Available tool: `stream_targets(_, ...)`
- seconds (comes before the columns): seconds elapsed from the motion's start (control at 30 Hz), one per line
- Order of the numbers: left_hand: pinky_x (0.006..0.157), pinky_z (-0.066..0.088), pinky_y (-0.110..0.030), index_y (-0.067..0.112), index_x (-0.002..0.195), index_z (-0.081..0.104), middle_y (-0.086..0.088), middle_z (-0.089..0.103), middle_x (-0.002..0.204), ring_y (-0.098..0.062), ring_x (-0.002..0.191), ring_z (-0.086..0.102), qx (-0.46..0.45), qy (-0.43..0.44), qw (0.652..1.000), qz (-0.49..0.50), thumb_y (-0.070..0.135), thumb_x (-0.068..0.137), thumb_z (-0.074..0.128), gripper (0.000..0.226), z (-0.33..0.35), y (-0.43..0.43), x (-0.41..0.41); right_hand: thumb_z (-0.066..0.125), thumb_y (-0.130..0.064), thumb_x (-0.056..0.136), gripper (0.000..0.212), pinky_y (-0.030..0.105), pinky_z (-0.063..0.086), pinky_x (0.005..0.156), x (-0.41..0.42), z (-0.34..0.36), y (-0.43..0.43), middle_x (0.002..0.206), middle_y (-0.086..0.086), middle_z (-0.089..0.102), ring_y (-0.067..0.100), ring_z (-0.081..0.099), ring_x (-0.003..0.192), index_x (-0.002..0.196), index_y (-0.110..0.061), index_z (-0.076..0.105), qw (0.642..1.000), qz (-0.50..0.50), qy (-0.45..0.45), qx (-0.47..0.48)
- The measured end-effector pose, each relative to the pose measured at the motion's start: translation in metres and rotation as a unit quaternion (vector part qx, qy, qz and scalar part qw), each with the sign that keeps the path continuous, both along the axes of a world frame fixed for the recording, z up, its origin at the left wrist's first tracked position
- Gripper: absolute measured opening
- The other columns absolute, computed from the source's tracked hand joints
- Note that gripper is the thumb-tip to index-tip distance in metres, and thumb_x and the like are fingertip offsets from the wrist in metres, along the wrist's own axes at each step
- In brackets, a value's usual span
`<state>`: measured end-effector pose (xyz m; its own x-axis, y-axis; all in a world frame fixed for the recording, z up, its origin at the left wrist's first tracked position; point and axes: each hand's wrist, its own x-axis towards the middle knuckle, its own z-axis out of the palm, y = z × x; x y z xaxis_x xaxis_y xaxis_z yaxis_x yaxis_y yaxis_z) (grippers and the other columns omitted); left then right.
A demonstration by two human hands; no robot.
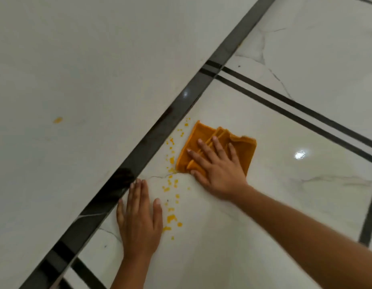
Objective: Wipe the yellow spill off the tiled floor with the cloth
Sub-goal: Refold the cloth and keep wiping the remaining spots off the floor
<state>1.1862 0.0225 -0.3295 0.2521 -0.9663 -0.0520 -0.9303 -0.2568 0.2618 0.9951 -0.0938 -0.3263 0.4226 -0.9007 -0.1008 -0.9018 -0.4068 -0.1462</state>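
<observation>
A person's right hand [219, 172] presses a folded orange-yellow cloth [241, 151] flat against a glossy white marble-patterned tiled floor [306, 163]. The fingers are straight and spread wide across the fabric, the palm covers the cloth's near corner, and nothing is pinched or gripped. The cloth lies in loose folds, with several layered edges showing between the fingers. Its left edge touches the yellow spill [171, 218].

The spill is a scatter of small yellow drops and blots. It runs from the far end, close to a broad black inlaid band [151, 147] that crosses the floor on a diagonal, down towards the near side. It passes between the two hands, and the largest blots lie at the near end, just right of the left thumb.

The left hand [139, 224] rests palm-down on the bare tile to the left of the spill. Its four fingers are straight and held close together, the thumb is angled out to the right, and the fingertips reach the edge of the black band. It holds nothing. Both bare forearms enter from the near edge, the right one reaching in from the near right corner.

A thin grey vein [158, 176] in the tile runs from the band to the cloth's near left corner. One stray yellow blot [58, 120] sits well apart on the pale surface left of the band. To the far right, a pair of thin black lines [295, 109] crosses the tiles, and a bright spot of reflected light [299, 154] glints on the floor right of the cloth.
</observation>
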Motion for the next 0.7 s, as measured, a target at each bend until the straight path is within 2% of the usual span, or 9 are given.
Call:
stream_targets(0.1, 0.107, 0.016, -0.041, 0.006, 0.139, 0.039, -0.01, 0.04, 0.145, -0.015, 0.135, 0.027, 0.01, 0.0, 1.0, -0.011, 0.051, 0.095, 0.01, 0.07, 0.0, 0.0, 0.002, 0.012, -0.064, 0.089, 0.06, 0.053, -0.004, 0.111, 0.014, 0.0, -0.046, 0.158, -0.005, 0.008, 0.027, -0.003, 0.145, 0.145, -0.045, 0.01, 0.996, -0.092, -0.012, 0.02)
stream_targets(0.17, 0.108, 0.015, -0.041, 0.006, 0.14, 0.039, -0.009, 0.039, 0.146, -0.015, 0.135, 0.027, 0.017, -0.002, 1.0, -0.012, 0.051, 0.095, 0.011, 0.07, 0.0, 0.0, 0.001, 0.013, -0.061, 0.092, 0.058, 0.054, -0.01, 0.11, 0.042, 0.0, -0.044, 0.158, -0.004, 0.0, 0.028, -0.011, 0.144, 0.147, -0.042, 0.005, 0.989, -0.14, -0.023, 0.029)
stream_targets(0.2, 0.108, 0.015, -0.041, 0.007, 0.14, 0.038, -0.009, 0.039, 0.146, -0.015, 0.136, 0.026, 0.019, -0.004, 1.0, -0.014, 0.051, 0.095, 0.011, 0.07, 0.001, 0.0, 0.001, 0.012, -0.059, 0.093, 0.058, 0.054, -0.01, 0.11, 0.055, 0.001, -0.032, 0.158, -0.003, -0.001, 0.029, -0.012, 0.143, 0.147, -0.04, 0.005, 0.993, -0.113, -0.022, 0.028)
stream_targets(0.27, 0.109, 0.014, -0.041, 0.007, 0.141, 0.037, -0.009, 0.037, 0.147, -0.015, 0.136, 0.024, 0.019, -0.008, 1.0, -0.017, 0.052, 0.094, 0.012, 0.069, 0.001, 0.002, 0.003, 0.009, -0.058, 0.092, 0.058, 0.053, -0.011, 0.111, 0.066, 0.001, -0.005, 0.158, -0.003, 0.001, 0.029, -0.012, 0.144, 0.147, -0.04, 0.004, 1.0, 0.01, -0.008, 0.028)
stream_targets(0.37, 0.109, 0.012, -0.04, 0.007, 0.142, 0.035, -0.008, 0.033, 0.148, -0.014, 0.138, 0.02, 0.022, -0.009, 1.0, -0.019, 0.052, 0.094, 0.012, 0.07, 0.001, 0.006, 0.005, 0.007, -0.06, 0.089, 0.057, 0.05, -0.012, 0.109, 0.047, 0.002, -0.02, 0.157, -0.006, 0.014, 0.026, -0.005, 0.145, 0.145, -0.046, 0.01, 0.994, 0.111, 0.009, 0.016)
stream_targets(0.43, 0.109, 0.01, -0.039, 0.008, 0.144, 0.031, -0.006, 0.028, 0.15, -0.013, 0.139, 0.016, 0.028, -0.009, 0.999, -0.024, 0.053, 0.094, 0.011, 0.069, 0.001, 0.012, 0.01, 0.005, -0.06, 0.089, 0.057, 0.051, -0.011, 0.11, 0.048, 0.001, -0.028, 0.155, -0.008, 0.02, 0.024, -0.003, 0.145, 0.144, -0.048, 0.014, 0.996, 0.086, 0.012, 0.012)
stream_targets(0.53, 0.11, 0.009, -0.037, 0.009, 0.144, 0.029, -0.006, 0.028, 0.15, -0.011, 0.139, 0.014, 0.022, 0.001, 1.0, -0.02, 0.052, 0.095, 0.01, 0.068, 0.001, 0.019, 0.015, 0.001, -0.061, 0.088, 0.06, 0.052, -0.012, 0.111, 0.067, 0.005, 0.0, 0.157, -0.01, 0.011, 0.022, -0.01, 0.144, 0.145, -0.046, 0.011, 0.999, 0.033, -0.005, 0.036)
stream_targets(0.63, 0.11, 0.008, -0.037, 0.009, 0.144, 0.029, -0.006, 0.03, 0.15, -0.012, 0.139, 0.014, 0.024, 0.007, 1.0, -0.014, 0.052, 0.095, 0.01, 0.068, 0.002, 0.023, 0.018, -0.001, -0.06, 0.086, 0.059, 0.049, -0.013, 0.111, 0.061, 0.007, 0.023, 0.156, -0.016, 0.007, 0.018, -0.011, 0.144, 0.143, -0.051, 0.013, 0.989, 0.129, -0.023, 0.069)
stream_targets(0.7, 0.112, 0.005, -0.036, 0.01, 0.145, 0.024, -0.005, 0.025, 0.152, -0.012, 0.141, 0.011, 0.024, -0.002, 1.0, -0.017, 0.053, 0.094, 0.009, 0.069, 0.001, 0.029, 0.02, -0.002, -0.061, 0.085, 0.059, 0.047, -0.012, 0.11, 0.058, 0.006, 0.009, 0.156, -0.017, 0.01, 0.016, -0.008, 0.144, 0.141, -0.053, 0.015, 0.988, 0.132, -0.021, 0.072)
